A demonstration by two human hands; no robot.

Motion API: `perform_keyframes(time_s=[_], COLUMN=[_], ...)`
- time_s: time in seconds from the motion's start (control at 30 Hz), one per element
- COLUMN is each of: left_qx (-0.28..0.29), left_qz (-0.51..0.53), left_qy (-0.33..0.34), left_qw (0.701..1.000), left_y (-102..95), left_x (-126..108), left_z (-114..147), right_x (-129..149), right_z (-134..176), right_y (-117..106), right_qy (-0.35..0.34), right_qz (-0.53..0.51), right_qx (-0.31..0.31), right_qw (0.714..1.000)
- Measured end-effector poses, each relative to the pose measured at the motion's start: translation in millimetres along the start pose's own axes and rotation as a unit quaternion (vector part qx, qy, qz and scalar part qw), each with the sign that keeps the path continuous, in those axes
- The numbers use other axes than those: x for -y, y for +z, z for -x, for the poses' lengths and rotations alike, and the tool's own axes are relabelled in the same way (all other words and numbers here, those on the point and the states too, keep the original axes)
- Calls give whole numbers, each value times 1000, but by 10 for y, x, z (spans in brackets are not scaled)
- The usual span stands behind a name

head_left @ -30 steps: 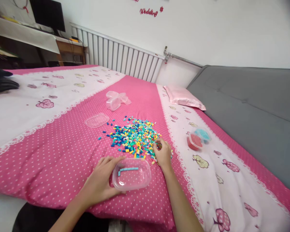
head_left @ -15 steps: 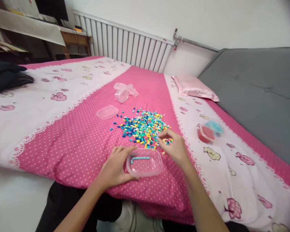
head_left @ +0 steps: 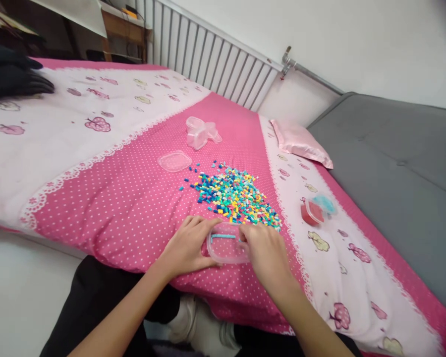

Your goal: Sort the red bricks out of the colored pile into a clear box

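Observation:
My left hand (head_left: 191,245) grips the left side of a clear plastic container (head_left: 228,258), thumb along its near side and fingers along the far side. Inside it, a line of small light blue pieces (head_left: 223,236) lies near the far wall. Over the container's right part, my right hand (head_left: 265,253) is closed in a pinch, with a small light blue piece (head_left: 241,241) just showing at the fingertips. Just beyond the container spreads a heap of small multicoloured plastic pieces (head_left: 238,196), mostly blue, teal, yellow and white.
A clear lid (head_left: 174,161) lies flat left of the heap, with stacked clear containers (head_left: 197,136) behind it. To the right sit a red-filled container (head_left: 312,213) and a blue one (head_left: 325,203). A pink pillow (head_left: 301,141) rests against the grey headboard (head_left: 397,168).
My right hand has moved from the heap's near edge down into the container's right side. My left hand keeps its hold on the container. The camera view has shifted and tilted.

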State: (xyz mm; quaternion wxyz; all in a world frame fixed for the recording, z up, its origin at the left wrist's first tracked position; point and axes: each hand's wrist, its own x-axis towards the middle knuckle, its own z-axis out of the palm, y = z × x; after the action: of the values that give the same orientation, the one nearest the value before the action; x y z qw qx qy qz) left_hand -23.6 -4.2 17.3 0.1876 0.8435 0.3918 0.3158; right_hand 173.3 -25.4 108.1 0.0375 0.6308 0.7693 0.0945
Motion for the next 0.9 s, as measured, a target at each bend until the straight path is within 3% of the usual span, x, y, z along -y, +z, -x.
perform_keyframes(time_s=[0.43, 0.9], left_qx=[-3, 10], left_qz=[6, -4], left_qy=[15, 12], left_qw=[1000, 1000], left_y=[19, 14], left_x=[16, 5], left_z=[18, 1], right_x=[26, -54], right_z=[-65, -81], right_y=[137, 160], right_qy=[-32, -49], right_qz=[56, 41], right_qx=[66, 68], right_qw=[996, 996])
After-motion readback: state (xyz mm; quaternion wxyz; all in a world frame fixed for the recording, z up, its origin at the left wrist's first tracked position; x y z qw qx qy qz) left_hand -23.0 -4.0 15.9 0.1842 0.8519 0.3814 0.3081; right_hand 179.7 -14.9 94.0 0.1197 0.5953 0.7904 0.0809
